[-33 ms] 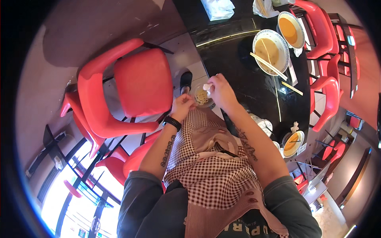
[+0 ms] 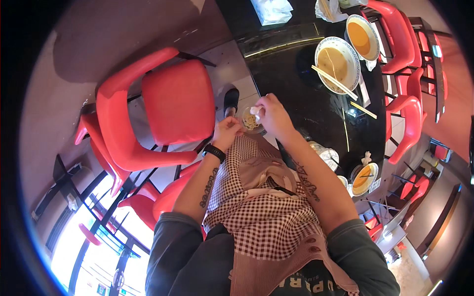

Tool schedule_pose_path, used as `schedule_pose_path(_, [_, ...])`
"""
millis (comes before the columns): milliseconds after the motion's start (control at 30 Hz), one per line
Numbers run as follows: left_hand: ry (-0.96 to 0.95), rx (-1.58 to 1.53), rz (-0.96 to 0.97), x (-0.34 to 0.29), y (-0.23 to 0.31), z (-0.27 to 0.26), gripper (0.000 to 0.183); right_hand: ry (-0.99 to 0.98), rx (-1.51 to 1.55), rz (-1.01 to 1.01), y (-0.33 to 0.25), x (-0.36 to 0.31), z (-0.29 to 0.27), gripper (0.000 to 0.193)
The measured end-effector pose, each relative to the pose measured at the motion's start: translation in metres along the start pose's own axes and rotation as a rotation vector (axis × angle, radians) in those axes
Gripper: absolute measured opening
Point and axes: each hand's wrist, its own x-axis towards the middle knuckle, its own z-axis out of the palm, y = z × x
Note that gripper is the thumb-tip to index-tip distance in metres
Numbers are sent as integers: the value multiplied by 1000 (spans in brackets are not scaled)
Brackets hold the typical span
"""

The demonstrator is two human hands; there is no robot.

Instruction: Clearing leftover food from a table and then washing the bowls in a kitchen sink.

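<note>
Between my hands, just off the table's near left edge, is a small clear bowl with pale noodle strands in it. My left hand, with a black watch on its wrist, pinches the bowl's near left rim. Over the bowl's right side, my right hand is closed on a crumpled white tissue. The right fingers partly hide the tissue and that side of the bowl.
On the black table stand a large soup bowl with chopsticks across it, a second bowl of orange broth, and a tissue pack. Another orange-broth bowl is nearer. A red chair stands at left.
My right hand and the tissue have dipped very slightly toward the bowl. My left hand stays in place.
</note>
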Motion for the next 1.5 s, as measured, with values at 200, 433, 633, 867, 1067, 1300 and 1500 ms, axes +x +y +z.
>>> schedule_pose_path(200, [-38,42,36,2,0,-3,9,156,282,130,-3,-1,-16,15])
schedule_pose_path(433, [-57,48,55,5,-1,-1,8,180,-85,337,35,-4,-55,10])
schedule_pose_path(633, [-51,85,27,4,-2,4,7,25,-87,34,13,-28,-15,11])
schedule_pose_path(867, [-26,66,20,4,4,4,7,328,-25,36,23,6,-37,14])
schedule_pose_path(1067, [-4,72,40,3,10,2,7,289,-124,195,38,36,-43,14])
schedule_pose_path(1300, [38,46,85,6,9,-5,7,-51,60,-121,-8,1,9,12])
schedule_pose_path(1500, [40,70,71,-6,8,-18,7,-22,108,-93,-24,-22,12,17])
